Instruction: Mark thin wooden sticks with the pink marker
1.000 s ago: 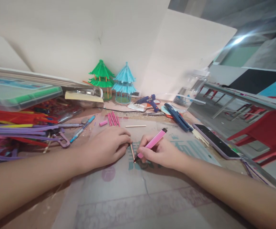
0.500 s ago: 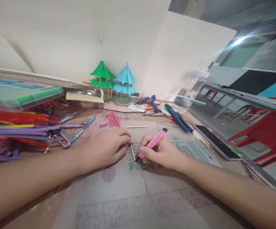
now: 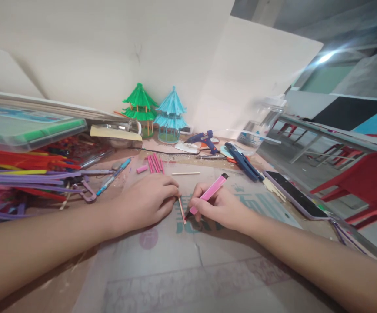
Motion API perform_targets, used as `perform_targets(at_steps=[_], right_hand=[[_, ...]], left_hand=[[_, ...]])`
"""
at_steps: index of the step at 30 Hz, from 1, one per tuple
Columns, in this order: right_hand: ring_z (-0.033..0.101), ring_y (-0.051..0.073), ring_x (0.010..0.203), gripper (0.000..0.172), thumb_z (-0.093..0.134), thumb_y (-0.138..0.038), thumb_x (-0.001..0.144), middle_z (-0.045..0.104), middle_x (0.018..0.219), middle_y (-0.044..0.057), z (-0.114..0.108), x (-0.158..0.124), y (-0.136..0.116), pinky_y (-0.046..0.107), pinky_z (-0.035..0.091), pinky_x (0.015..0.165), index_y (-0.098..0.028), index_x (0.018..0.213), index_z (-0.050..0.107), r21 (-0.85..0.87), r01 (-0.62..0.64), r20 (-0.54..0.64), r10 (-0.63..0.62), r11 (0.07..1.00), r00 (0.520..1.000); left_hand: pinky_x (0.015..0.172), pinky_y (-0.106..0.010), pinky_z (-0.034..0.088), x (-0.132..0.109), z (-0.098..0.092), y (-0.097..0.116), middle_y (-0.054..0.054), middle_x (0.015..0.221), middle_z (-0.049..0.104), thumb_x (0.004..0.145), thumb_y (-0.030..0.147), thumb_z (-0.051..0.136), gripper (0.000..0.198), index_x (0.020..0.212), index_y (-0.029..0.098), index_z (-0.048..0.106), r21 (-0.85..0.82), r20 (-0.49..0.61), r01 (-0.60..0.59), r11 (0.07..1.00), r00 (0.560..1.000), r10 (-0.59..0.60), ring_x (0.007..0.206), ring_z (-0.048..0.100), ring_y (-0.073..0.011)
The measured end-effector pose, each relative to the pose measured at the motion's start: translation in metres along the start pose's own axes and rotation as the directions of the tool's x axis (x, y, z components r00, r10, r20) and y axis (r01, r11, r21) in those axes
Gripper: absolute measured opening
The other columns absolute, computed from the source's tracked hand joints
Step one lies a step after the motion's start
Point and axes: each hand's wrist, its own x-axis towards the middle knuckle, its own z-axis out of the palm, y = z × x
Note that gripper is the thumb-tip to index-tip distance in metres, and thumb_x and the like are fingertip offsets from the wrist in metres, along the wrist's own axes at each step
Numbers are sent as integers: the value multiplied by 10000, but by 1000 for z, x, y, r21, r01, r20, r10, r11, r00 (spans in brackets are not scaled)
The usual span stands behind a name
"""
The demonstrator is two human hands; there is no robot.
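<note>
My right hand is closed around a pink marker, its dark tip pointing down and left. That tip meets the lower part of a thin wooden stick, which shows some pink colour. My left hand pinches the stick's upper end with its fingertips. Both hands rest on a translucent printed plastic sheet. Beyond them lie a plain stick, several pink sticks and a pink marker cap.
A green model pagoda and a blue one stand at the back. Behind my right hand are a glue gun, a dark blue cutting tool and a phone. Colourful pipe cleaners pile up on the left.
The marker tip has shifted very slightly up along the stick, and the marker leans a little differently. My left hand keeps its place on the stick.
</note>
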Motion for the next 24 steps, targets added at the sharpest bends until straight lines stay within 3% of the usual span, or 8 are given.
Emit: perform_targets(at_steps=[3,8,12,17,24], right_hand=[[467,64,383,187,608,-320,765,567,517,-44,0,0,0,146,351,321,-195,692,491,-2,-22,44,22,1000,999],[423,45,357,185,599,-311,775,551,514,-56,0,1,1,134,323,315,-197,702,473,-11,12,-43,-13,1000,999],[464,58,388,189,606,-317,771,561,522,-45,0,2,2,136,350,319,-194,694,485,-10,-3,36,3,1000,999],[416,42,356,179,593,-318,782,569,529,-50,-1,2,2,135,332,306,-195,716,480,14,27,-12,-27,1000,1000],[478,63,402,173,594,-316,783,581,545,-35,-1,-1,0,139,346,318,-191,711,498,16,6,50,-6,1000,999]], left_hand=[[822,-356,487,-1,0,0,-68,1012,695,861,143,501,198,909,157,693,1,-17,-5,1000,1000,5,924,636,-228],[803,-349,487,0,1,-1,-67,1001,697,855,137,507,191,895,160,693,1,-21,-13,1000,1000,13,910,638,-227],[805,-348,484,0,2,-2,-68,998,696,856,139,509,184,884,163,689,-5,-34,-20,1000,999,20,907,639,-225],[795,-340,481,0,3,-2,-65,981,695,855,133,508,181,873,163,686,-1,-38,-30,1000,999,30,889,638,-218],[777,-336,481,0,2,-2,-67,990,694,881,171,522,173,879,166,695,-6,-22,-24,1000,999,24,887,641,-217]])
